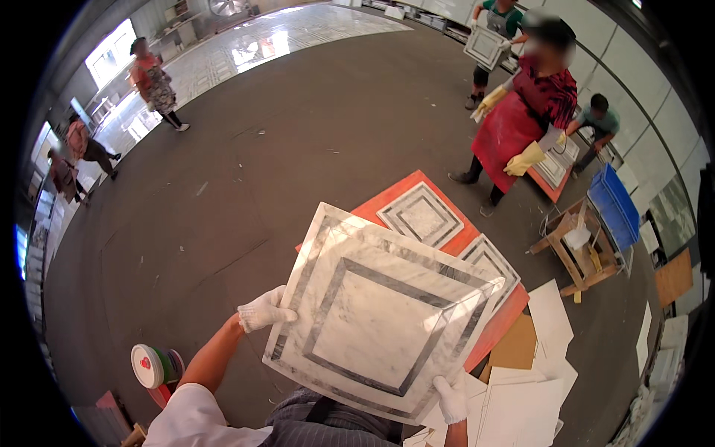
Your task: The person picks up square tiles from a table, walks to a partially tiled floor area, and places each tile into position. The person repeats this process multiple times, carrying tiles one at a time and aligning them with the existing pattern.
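Observation:
A square marble tile (372, 328), white with grey veins and two dark grey inlaid frames, is held up tilted in front of my body. My left hand (267, 309), in a white knit glove, grips its left edge with the thumb on the face. Near the tile's lower right corner, my gloved right hand (450, 398) is closed on the edge; the fingers behind the tile are hidden. Beyond it is an orange board (406, 186) bearing a similar inlaid tile (421, 214) and another one (491, 264), partly covered by the tile I hold.
White sheets (521, 410) and a brown sheet (514, 343) lie on the right. A wooden stand (577, 246) with a blue crate (614, 205) stands farther right. A person in a red apron (506, 130) is near the board. A white bucket (153, 365) sits at left.

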`<state>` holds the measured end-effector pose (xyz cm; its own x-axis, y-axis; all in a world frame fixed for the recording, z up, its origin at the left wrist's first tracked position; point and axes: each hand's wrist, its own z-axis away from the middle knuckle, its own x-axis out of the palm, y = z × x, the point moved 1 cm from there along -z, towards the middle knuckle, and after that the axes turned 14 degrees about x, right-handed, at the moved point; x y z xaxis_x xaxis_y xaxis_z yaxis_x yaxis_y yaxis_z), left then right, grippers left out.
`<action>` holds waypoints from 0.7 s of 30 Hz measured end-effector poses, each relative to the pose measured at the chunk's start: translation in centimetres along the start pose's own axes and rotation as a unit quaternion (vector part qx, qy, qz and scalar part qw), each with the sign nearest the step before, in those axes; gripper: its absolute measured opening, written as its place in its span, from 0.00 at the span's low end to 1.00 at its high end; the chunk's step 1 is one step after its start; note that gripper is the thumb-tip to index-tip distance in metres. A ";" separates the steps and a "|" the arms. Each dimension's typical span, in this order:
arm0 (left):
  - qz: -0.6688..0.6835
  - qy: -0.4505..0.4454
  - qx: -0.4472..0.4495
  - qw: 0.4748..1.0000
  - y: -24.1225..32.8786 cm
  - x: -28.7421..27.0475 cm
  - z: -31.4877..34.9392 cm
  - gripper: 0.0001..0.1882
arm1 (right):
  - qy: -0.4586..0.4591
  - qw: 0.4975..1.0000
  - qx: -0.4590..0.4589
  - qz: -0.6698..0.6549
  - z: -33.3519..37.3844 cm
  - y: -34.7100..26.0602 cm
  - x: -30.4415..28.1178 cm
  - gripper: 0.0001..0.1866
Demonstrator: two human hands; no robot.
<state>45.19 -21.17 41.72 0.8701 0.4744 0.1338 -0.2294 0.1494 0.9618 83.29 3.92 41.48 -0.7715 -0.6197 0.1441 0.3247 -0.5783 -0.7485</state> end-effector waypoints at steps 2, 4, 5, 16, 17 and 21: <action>0.015 0.043 0.031 0.998 -0.9 -0.9 5.1 0.36 | -0.021 0.999 -0.015 0.034 0.9 0.8 1.5 0.29; 0.031 0.113 0.044 0.992 -1.5 0.1 11.1 0.31 | -0.060 0.996 -0.035 0.057 2.1 1.6 3.0 0.32; 0.040 0.147 0.045 0.987 -2.1 1.0 14.4 0.28 | -0.077 0.994 -0.036 0.072 2.6 2.2 3.0 0.31; 0.099 0.531 0.076 0.838 -9.2 19.1 41.4 0.24 | -0.310 0.903 -0.010 0.297 8.5 6.6 5.1 0.34; 0.093 0.558 0.079 0.821 -9.7 20.7 42.6 0.23 | -0.324 0.898 -0.017 0.297 8.8 6.9 5.4 0.33; 0.036 0.630 0.043 0.775 -13.8 20.9 44.2 0.25 | -0.355 0.893 -0.013 0.277 9.7 8.8 6.2 0.32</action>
<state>85.83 -51.65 41.82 -0.2727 0.9570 -0.0994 -0.1799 0.0508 0.9824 86.70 -10.21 42.07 0.0477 -0.9923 0.1146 0.5296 -0.0722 -0.8452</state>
